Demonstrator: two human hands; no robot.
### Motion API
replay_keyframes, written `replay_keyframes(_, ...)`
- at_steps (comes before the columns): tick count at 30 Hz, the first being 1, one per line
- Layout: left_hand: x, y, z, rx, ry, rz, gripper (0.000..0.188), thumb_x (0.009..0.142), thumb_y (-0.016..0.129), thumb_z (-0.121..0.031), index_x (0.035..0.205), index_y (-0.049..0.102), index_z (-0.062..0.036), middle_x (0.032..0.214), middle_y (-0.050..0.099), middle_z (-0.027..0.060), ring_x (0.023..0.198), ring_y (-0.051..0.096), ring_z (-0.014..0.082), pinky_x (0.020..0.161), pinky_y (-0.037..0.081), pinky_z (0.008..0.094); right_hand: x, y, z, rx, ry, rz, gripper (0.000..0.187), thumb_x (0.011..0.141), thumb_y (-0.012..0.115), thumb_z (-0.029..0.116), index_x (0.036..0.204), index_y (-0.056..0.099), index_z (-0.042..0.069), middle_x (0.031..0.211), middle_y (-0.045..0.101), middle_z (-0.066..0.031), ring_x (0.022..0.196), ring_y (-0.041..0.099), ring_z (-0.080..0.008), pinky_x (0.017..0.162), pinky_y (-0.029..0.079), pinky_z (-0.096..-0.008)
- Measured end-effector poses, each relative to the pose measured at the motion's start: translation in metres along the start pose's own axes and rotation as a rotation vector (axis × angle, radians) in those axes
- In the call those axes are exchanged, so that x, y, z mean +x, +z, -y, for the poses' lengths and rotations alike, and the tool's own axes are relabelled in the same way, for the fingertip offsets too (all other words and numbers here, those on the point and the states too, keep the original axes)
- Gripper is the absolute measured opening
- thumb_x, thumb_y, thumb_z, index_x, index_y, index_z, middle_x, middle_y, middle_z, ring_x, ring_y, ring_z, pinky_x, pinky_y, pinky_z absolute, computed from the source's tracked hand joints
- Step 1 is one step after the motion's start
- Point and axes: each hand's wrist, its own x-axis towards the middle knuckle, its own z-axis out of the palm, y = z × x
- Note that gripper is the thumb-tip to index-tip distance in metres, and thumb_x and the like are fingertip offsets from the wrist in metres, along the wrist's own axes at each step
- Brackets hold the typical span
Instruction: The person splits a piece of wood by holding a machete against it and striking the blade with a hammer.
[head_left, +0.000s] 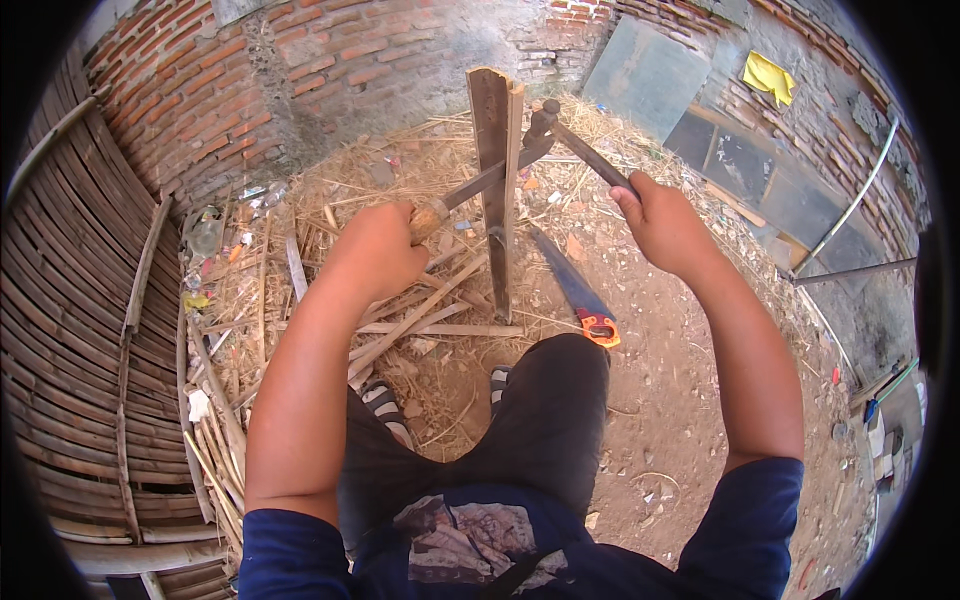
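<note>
A length of split bamboo (492, 130) stands upright on the ground in front of me. My left hand (372, 252) is closed round the wooden handle of a curved-blade machete (468, 190). Its blade crosses the bamboo below the top end, and the tip sticks out on the right side. I cannot tell how deep the blade sits in it. In my right hand (662, 222) is a hammer (592, 155), gripped by its handle. The hammer's head is at the blade's tip end, touching or nearly so.
On the dirt beyond my knee lies a handsaw (572, 280) with an orange handle. Bamboo strips (420, 320) and shavings cover the ground at the left. A slatted bamboo panel (70, 330) stands far left. Brick walls (370, 60) close the back; grey boards (648, 78) lean at right.
</note>
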Motion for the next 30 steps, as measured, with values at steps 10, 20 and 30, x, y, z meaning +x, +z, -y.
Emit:
replay_keyframes(10, 0.000, 0.005, -0.005, -0.024, -0.021, 0.034, 0.031, 0.080, 0.069, -0.014, 0.101, 0.063, 0.0079, 0.095, 0.069, 0.0288, 0.095, 0.068, 0.0445, 0.085, 0.053, 0.0480, -0.003, -0.007, 0.000, 0.391, 0.019, -0.581, 0.046, 0.109, 0.043, 0.044, 0.098, 0.054, 0.001, 0.070, 0.061, -0.0210, 0.066, 0.060, -0.0407, 0.066, 0.047, -0.0485)
replay_keyframes(20, 0.002, 0.012, 0.012, 0.015, -0.056, 0.013, 0.031, 0.080, 0.070, -0.014, 0.102, 0.064, 0.0075, 0.096, 0.069, 0.0286, 0.095, 0.068, 0.0437, 0.084, 0.053, 0.0486, -0.009, 0.030, -0.021, -0.076, -0.014, 0.281, 0.047, 0.105, 0.050, 0.043, 0.101, 0.068, 0.000, 0.091, 0.069, -0.0235, 0.089, 0.067, -0.0413, 0.078, 0.050, -0.0499)
replay_keyframes(30, -0.024, 0.002, 0.045, -0.223, -0.101, -0.154, 0.038, 0.081, 0.070, -0.011, 0.114, 0.066, 0.0063, 0.076, 0.065, 0.0125, 0.071, 0.063, 0.0193, 0.067, 0.049, 0.0356, -0.053, 0.045, -0.047, 0.482, 0.171, 0.097, 0.045, 0.106, 0.053, 0.043, 0.092, 0.062, 0.001, 0.068, 0.052, -0.0039, 0.065, 0.049, -0.0143, 0.062, 0.041, -0.0339)
